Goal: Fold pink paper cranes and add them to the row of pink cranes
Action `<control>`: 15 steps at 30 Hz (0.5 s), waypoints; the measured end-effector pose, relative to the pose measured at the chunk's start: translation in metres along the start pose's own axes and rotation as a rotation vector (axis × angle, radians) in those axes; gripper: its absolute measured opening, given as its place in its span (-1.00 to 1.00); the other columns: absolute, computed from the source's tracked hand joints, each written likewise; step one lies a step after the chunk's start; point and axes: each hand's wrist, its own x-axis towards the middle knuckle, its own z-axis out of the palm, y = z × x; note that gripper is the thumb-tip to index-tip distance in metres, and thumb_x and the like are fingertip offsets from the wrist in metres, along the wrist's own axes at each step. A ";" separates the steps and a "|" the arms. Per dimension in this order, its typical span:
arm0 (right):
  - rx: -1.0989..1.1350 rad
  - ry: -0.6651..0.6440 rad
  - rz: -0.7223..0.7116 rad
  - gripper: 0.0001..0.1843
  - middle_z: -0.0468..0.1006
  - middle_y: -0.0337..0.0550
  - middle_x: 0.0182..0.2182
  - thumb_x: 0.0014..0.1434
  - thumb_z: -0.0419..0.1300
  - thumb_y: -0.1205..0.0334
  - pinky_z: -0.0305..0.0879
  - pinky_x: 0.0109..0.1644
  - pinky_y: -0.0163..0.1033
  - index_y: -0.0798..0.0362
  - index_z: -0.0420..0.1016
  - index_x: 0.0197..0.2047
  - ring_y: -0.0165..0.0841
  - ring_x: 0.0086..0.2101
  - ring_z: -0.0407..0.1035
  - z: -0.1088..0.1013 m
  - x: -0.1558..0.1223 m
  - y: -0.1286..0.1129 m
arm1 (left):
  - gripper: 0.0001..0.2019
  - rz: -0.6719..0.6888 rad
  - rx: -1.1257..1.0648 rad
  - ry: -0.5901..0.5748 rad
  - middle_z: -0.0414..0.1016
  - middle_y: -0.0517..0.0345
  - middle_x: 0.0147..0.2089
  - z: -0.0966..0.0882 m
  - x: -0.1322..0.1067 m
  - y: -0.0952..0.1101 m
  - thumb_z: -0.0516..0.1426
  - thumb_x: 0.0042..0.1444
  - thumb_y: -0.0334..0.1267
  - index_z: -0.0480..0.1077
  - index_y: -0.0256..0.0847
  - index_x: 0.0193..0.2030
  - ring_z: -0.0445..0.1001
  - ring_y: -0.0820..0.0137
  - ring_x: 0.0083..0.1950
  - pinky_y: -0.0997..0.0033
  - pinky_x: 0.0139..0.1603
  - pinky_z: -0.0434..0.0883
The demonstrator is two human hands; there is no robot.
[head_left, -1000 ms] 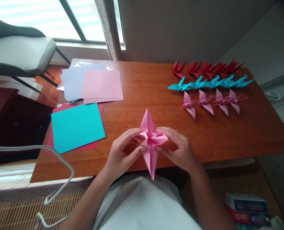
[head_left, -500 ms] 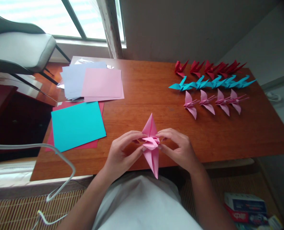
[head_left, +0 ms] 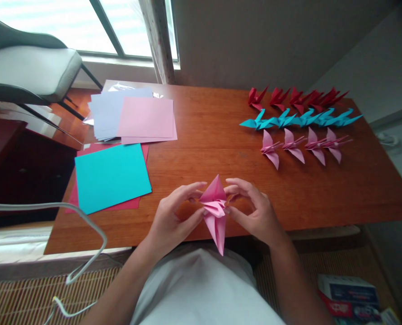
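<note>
A half-folded pink paper figure [head_left: 215, 212] is held over the near edge of the wooden table [head_left: 221, 131]. My left hand [head_left: 174, 216] pinches its left side, and my right hand [head_left: 255, 212] pinches its right side. The figure's long point hangs down toward my lap, and a shorter point stands up between my fingers. Both hands are closed on the paper.
Rows of finished red cranes [head_left: 296, 97], cyan cranes [head_left: 299, 118] and pink cranes [head_left: 302, 145] lie at the right back. Paper sheets lie at the left: cyan [head_left: 111, 176], pink [head_left: 147, 118], pale lilac [head_left: 106, 113]. A grey chair [head_left: 28, 67] stands left; a white cable [head_left: 82, 225] loops nearby.
The pink figure's side flaps have been folded in, so it is narrower, and its upper point is lower and shorter. Both hands stayed close together at the table's near edge.
</note>
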 end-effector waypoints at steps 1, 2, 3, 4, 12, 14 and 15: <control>-0.009 0.001 -0.012 -0.42 0.65 -0.21 -0.04 0.24 0.35 0.26 0.50 -0.03 -0.27 -0.17 0.34 0.29 -0.39 -0.17 0.55 0.000 0.000 0.000 | -0.56 0.022 0.018 -0.011 0.63 0.06 0.00 -0.001 0.000 0.000 0.30 0.18 -0.40 0.44 -0.10 0.19 0.60 0.37 -0.06 0.40 0.01 0.51; -0.024 -0.005 -0.032 -0.43 0.65 -0.21 -0.05 0.25 0.35 0.27 0.49 -0.03 -0.26 -0.17 0.36 0.28 -0.38 -0.16 0.54 -0.001 0.000 0.000 | -0.59 0.043 0.027 -0.024 0.62 0.06 0.01 -0.002 0.001 0.000 0.30 0.18 -0.41 0.46 -0.11 0.16 0.59 0.36 -0.05 0.40 0.01 0.51; -0.043 -0.015 -0.052 -0.49 0.65 -0.21 -0.05 0.25 0.34 0.28 0.49 -0.03 -0.26 -0.15 0.41 0.23 -0.37 -0.15 0.54 -0.001 0.001 0.000 | -0.62 0.060 0.029 -0.037 0.63 0.06 0.00 -0.002 0.001 0.000 0.29 0.18 -0.42 0.48 -0.11 0.13 0.59 0.36 -0.04 0.40 0.01 0.51; -0.059 -0.029 -0.071 -0.57 0.65 -0.20 -0.06 0.25 0.34 0.29 0.48 -0.02 -0.25 -0.13 0.48 0.17 -0.36 -0.13 0.54 -0.002 0.002 -0.001 | -0.65 0.071 0.024 -0.048 0.63 0.07 -0.02 -0.002 0.002 0.001 0.29 0.18 -0.43 0.49 -0.11 0.11 0.59 0.36 -0.05 0.41 0.00 0.51; -0.038 -0.067 -0.090 -0.84 0.66 -0.18 -0.17 0.28 0.28 0.32 0.45 0.00 -0.17 -0.07 0.56 -0.08 -0.31 -0.13 0.54 -0.001 0.005 -0.005 | -0.82 0.052 0.008 -0.062 0.65 0.05 -0.11 0.001 0.003 0.005 0.26 0.21 -0.41 0.53 -0.17 -0.06 0.61 0.36 -0.11 0.43 -0.07 0.52; -0.039 -0.066 -0.076 -0.88 0.66 -0.18 -0.18 0.29 0.29 0.30 0.45 -0.02 -0.18 -0.06 0.56 -0.10 -0.31 -0.15 0.55 -0.001 0.003 -0.004 | -0.87 0.035 0.011 -0.071 0.66 0.04 -0.13 0.001 0.004 0.006 0.25 0.23 -0.38 0.53 -0.18 -0.08 0.61 0.36 -0.15 0.43 -0.10 0.52; -0.040 -0.068 -0.067 -0.89 0.66 -0.18 -0.18 0.29 0.29 0.28 0.45 -0.03 -0.19 -0.06 0.56 -0.10 -0.31 -0.15 0.55 -0.001 0.003 -0.004 | -0.90 0.024 0.015 -0.079 0.66 0.04 -0.15 0.001 0.004 0.007 0.24 0.24 -0.36 0.54 -0.19 -0.11 0.61 0.36 -0.17 0.44 -0.12 0.51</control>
